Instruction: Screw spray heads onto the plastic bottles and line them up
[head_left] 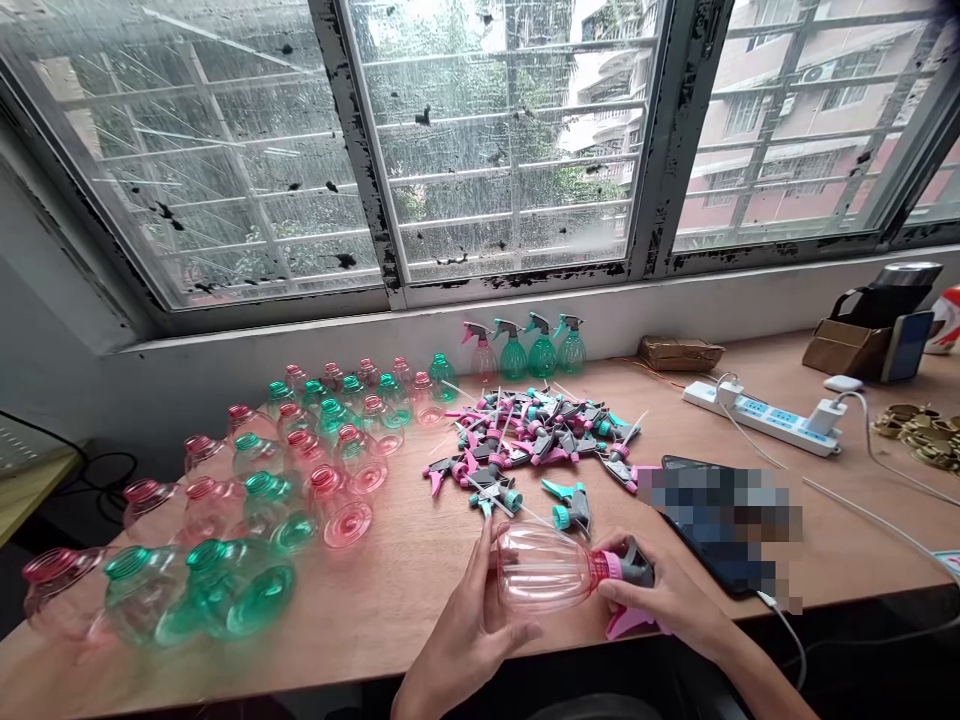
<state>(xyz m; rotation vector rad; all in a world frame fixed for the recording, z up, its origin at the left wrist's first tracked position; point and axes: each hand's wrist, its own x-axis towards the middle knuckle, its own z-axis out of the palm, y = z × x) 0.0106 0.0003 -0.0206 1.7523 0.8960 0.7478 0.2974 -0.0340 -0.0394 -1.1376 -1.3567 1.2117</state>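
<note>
A clear pink spray bottle [544,568] lies on its side in the air above the front edge of the table. My left hand [469,630] is closed around its base end, thumb below and fingers behind. At the neck, my right hand [671,595] grips the grey and pink trigger sprayer [636,562], which sits on the bottle's mouth; its pink trigger points down. Whether the collar is fully tight, I cannot tell. Just beyond my hands lies a loose teal and grey trigger sprayer [574,508], in front of a heap of pink, teal and grey sprayers [536,440].
Rows of open pink and green bottles [259,455] cover the table's left side. Several bottles with sprayers [541,350] stand by the window wall. To the right are a phone [712,530] with a cable, a white power strip [765,415] and a cardboard box [847,345].
</note>
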